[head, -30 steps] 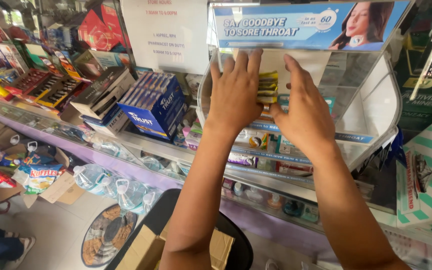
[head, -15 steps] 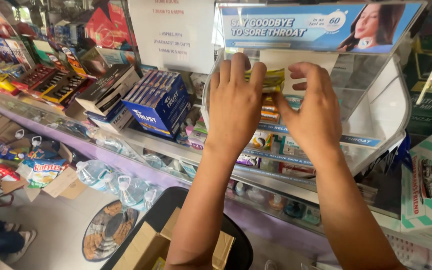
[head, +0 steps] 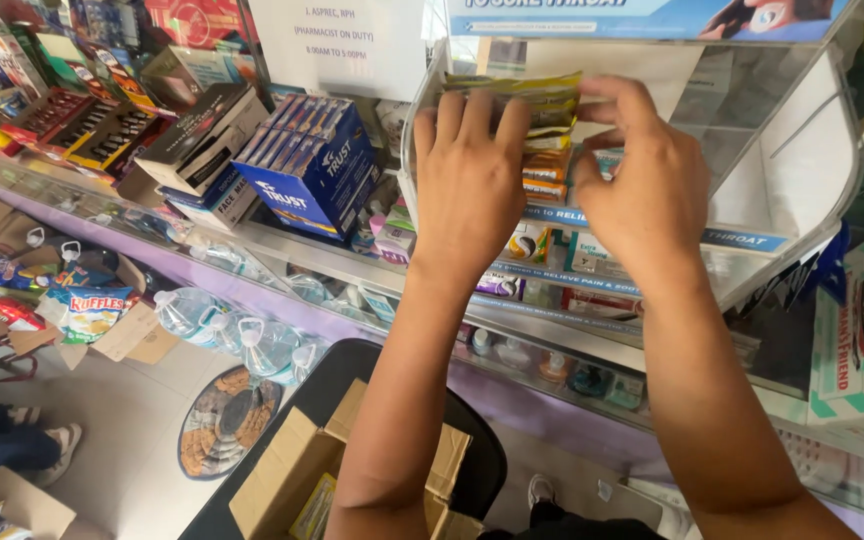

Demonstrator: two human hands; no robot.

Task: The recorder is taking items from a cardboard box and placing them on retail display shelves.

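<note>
Upper centre: our left hand (head: 467, 180) and right hand (head: 642, 190) seemingly pinch 1 yellow packet stack (head: 537, 100), lying crosswise between fingertips.

This is a small shop that sells medicines and sundries, seen from behind its counter. A clear acrylic display rack (head: 802, 150) at the upper right holds rows of small sachets and packets, a glass counter (head: 282, 255) runs across the middle of the frame with blue boxes (head: 312, 165) and trays of goods stacked on it, and a printed duty notice (head: 337, 40) hangs at top centre. At the lower left, snack bags (head: 82, 310) and water bottles (head: 187, 310) sit on the floor beside cardboard boxes (head: 282, 480).
</note>
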